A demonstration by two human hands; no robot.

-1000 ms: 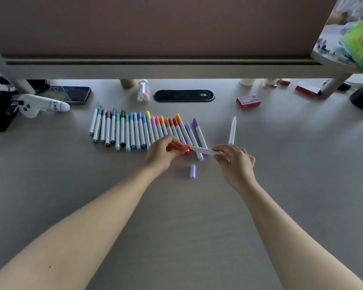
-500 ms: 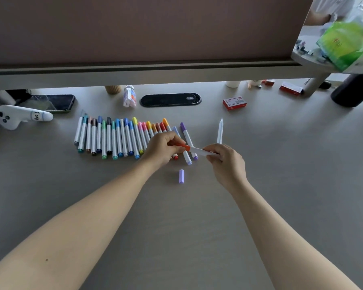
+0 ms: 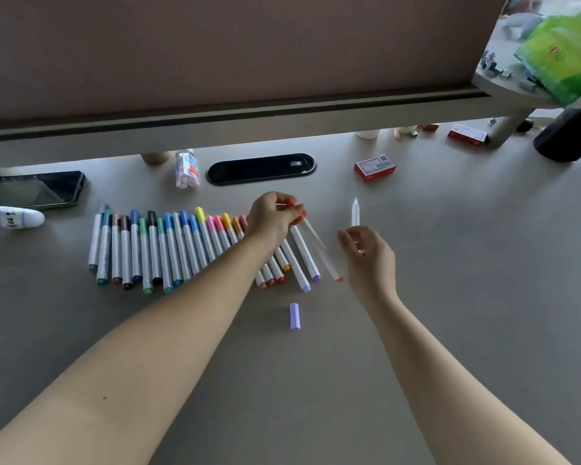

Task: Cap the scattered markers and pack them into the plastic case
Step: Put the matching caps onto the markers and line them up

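A row of several capped markers (image 3: 168, 250) lies side by side on the grey desk (image 3: 316, 380). My left hand (image 3: 272, 218) is over the row's right end and pinches an orange-red marker (image 3: 319, 250) near its cap. The marker is blurred and slants down to the right, just beside the last purple markers. My right hand (image 3: 366, 256) hovers to the right of it with fingers loosely curled and holds nothing. A loose purple cap (image 3: 295, 316) lies on the desk in front of the row. An uncapped white marker (image 3: 355, 213) lies just behind my right hand.
Along the back stand a phone (image 3: 34, 189), a white controller (image 3: 10, 221), a small bottle (image 3: 187, 169), a black oval cable port (image 3: 260, 169) and a red box (image 3: 374, 167). A low shelf (image 3: 249, 122) overhangs the desk's far edge. A dark object (image 3: 567, 135) sits far right.
My right hand has let go of the orange-red marker. My left hand has swung the marker from crosswise to lengthwise at the row's right end. The view has shifted.
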